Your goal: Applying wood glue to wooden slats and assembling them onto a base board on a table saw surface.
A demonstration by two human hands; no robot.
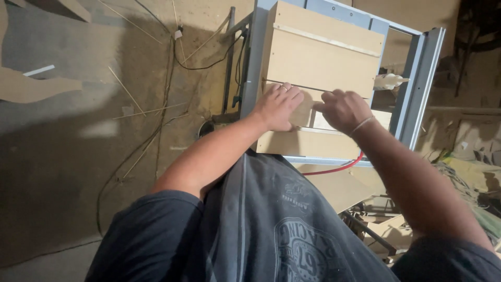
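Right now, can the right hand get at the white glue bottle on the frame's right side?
Probably yes. The right hand rests on the wooden panels, and the white glue bottle lies just beyond them by the grey metal frame, with nothing visible between.

Metal stand [417, 89] under, seemingly, wooden panels [323, 57]

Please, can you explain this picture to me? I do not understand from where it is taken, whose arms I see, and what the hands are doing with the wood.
The camera sits on a person's head and looks down, so you see that person's own shirt and arms. Both hands rest on pale wooden boards lying on a blue-grey metal frame. The left hand lies flat on a board. The right hand pinches a small wooden piece with its fingertips. A red hose runs under the frame, and black cables lie on the dusty floor.
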